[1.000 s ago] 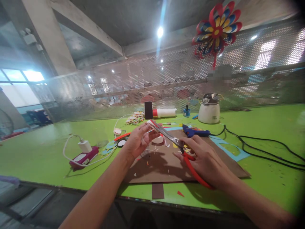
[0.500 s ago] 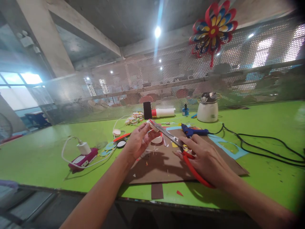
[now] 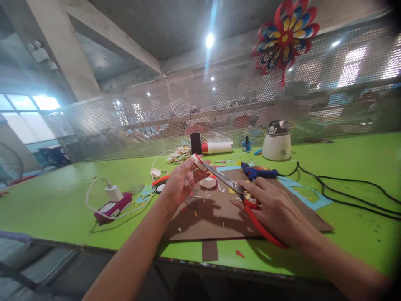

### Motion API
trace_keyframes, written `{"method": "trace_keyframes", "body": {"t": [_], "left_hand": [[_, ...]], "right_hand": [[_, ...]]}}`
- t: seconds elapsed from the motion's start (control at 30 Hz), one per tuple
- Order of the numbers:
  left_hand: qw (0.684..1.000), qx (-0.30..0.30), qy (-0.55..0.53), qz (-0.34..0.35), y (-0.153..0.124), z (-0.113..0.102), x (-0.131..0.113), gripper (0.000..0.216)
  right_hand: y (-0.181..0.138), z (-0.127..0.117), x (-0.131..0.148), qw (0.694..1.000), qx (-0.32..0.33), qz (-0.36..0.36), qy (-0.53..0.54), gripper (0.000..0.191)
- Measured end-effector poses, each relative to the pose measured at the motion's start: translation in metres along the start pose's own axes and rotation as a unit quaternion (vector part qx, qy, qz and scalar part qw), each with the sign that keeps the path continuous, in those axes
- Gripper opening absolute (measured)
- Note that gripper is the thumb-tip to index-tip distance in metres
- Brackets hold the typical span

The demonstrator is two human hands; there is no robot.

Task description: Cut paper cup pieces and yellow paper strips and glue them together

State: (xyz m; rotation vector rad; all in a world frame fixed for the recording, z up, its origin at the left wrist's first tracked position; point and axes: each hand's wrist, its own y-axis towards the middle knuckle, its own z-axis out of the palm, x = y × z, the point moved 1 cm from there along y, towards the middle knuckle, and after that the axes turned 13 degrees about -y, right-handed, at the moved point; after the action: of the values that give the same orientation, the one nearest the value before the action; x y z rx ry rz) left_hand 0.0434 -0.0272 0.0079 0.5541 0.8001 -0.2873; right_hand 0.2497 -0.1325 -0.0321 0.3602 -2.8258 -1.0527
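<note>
In my left hand (image 3: 179, 184) is a small white paper piece with a red edge (image 3: 198, 161), pinched between thumb and fingers. My right hand (image 3: 270, 209) grips red-handled scissors (image 3: 232, 184), whose blades point up and left and meet the paper piece. Whether the blades are parted at the tips, I cannot make out. Beneath the hands lies a brown board (image 3: 213, 223) scattered with paper scraps. A white round roll with some red (image 3: 208, 181) sits on it, just behind my left fingers. A blue glue gun (image 3: 258, 172) rests beyond my right hand.
A purple power strip (image 3: 113, 207) with a white plug and cable lies at left. Black cord (image 3: 344, 179) loops across the right. Behind stand a phone (image 3: 196, 143), a white-red tube (image 3: 219, 147), a blue bottle (image 3: 246, 145) and a white jug (image 3: 276, 144). Mesh screens the back.
The view has shifted slightly, so the table's things appear a little farther right. The left hand still holds the paper piece at the scissor blades, its red edge now showing more.
</note>
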Motion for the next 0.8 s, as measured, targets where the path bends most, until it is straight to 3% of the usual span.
{"method": "trace_keyframes", "body": {"t": [0.43, 0.8], "left_hand": [[0.997, -0.025, -0.074, -0.030, -0.0015, 0.0050, 0.0022, 0.025], [0.997, -0.033, -0.062, -0.029, -0.0011, 0.0038, 0.0018, 0.026]], "right_hand": [[0.0005, -0.0024, 0.0017, 0.999, 0.013, 0.005, 0.029, 0.028], [0.0013, -0.0042, 0.0002, 1.000, 0.008, 0.000, 0.008, 0.027]]}}
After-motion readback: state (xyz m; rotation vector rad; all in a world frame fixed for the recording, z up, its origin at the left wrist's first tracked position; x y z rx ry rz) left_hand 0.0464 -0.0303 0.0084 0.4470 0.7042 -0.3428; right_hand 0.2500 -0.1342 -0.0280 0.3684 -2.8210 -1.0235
